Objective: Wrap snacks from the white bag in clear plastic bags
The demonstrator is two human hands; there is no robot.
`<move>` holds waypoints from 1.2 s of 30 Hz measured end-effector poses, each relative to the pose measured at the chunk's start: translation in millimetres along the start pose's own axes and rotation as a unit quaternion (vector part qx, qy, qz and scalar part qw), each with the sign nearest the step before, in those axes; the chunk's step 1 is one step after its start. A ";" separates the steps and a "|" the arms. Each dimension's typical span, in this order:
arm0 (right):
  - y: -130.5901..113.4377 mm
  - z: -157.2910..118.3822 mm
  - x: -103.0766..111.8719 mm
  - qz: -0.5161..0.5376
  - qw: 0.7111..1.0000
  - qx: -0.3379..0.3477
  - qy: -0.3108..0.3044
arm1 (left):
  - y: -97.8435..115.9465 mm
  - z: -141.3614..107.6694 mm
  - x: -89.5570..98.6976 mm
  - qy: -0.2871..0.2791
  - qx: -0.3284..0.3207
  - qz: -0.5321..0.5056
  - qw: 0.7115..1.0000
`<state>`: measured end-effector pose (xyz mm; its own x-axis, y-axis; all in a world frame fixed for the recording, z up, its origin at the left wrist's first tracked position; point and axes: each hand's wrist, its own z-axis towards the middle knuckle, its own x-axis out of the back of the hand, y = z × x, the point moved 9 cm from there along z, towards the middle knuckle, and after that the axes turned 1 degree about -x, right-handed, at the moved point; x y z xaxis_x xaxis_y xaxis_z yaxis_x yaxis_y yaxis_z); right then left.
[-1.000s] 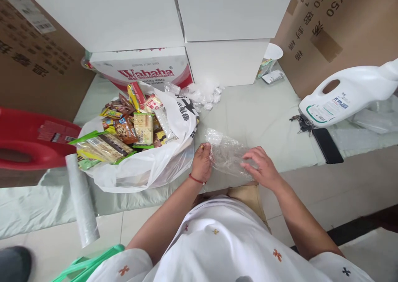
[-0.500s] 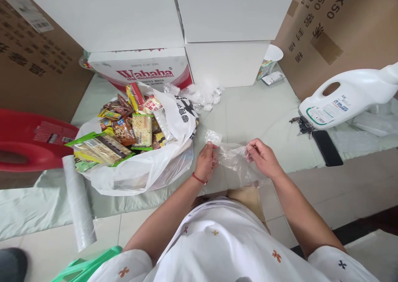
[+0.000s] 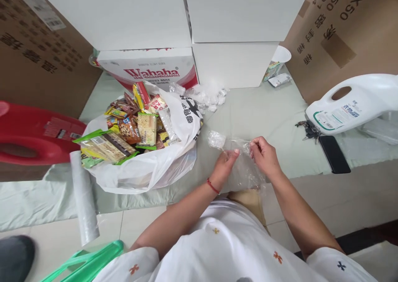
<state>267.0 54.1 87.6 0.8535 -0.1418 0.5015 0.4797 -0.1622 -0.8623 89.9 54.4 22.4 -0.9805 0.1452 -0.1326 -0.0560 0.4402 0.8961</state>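
A thin clear plastic bag spans the gap between my two hands, above the front of the cloth-covered table. My left hand, with a red cord at its wrist, grips the bag, its thumb laid along the film and its other fingers partly hidden. The bag's top corner is pinched in my right hand, between thumb and fingertips. Just beyond my left fingers shows a crumpled clear plastic piece; whether it belongs to the bag I cannot tell. To the left stands an open white shopping bag full of wrapped snacks.
Small clear-wrapped white pieces lie by the Wahaha carton. At the right are a white detergent bottle, keys and a black phone. A plastic film roll and a red jug are at the left.
My left hand has slid right along the clear bag, closer to my right hand, and its thumb now stretches out. The right hand keeps its pinch. The whole view has shifted slightly.
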 end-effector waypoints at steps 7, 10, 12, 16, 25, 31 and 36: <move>36.0 28.3 24.4 -0.069 0.995 -0.013 0.068 | -11.9 18.9 27.0 0.111 -0.019 -0.025 0.993; 63.1 48.1 36.2 -0.046 0.996 -0.039 0.065 | -16.6 20.3 41.7 0.116 -0.019 -0.019 0.993; 77.8 57.5 45.0 -0.037 0.995 -0.058 0.076 | -19.8 18.3 55.1 0.133 -0.018 -0.008 0.991; 95.1 63.3 53.8 -0.044 0.992 -0.079 0.088 | 0.7 -12.8 88.1 0.214 -0.099 0.090 0.968; 95.4 70.8 38.3 0.010 0.994 -0.087 0.058 | 86.9 -51.7 -25.2 0.023 -0.404 0.443 0.800; 96.1 55.7 62.1 -0.002 0.990 -0.112 0.083 | 20.7 22.6 -60.2 -0.010 -0.296 0.632 0.716; 105.7 15.0 67.5 -0.113 0.983 -0.145 0.000 | 3.4 5.9 -55.1 -0.012 -0.306 0.666 0.680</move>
<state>378.3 42.0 29.3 0.7320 -0.0701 0.6777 0.5783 -0.4619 -0.6725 144.8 53.1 30.2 -0.2347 0.0727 0.9693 0.8040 -0.5460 0.2356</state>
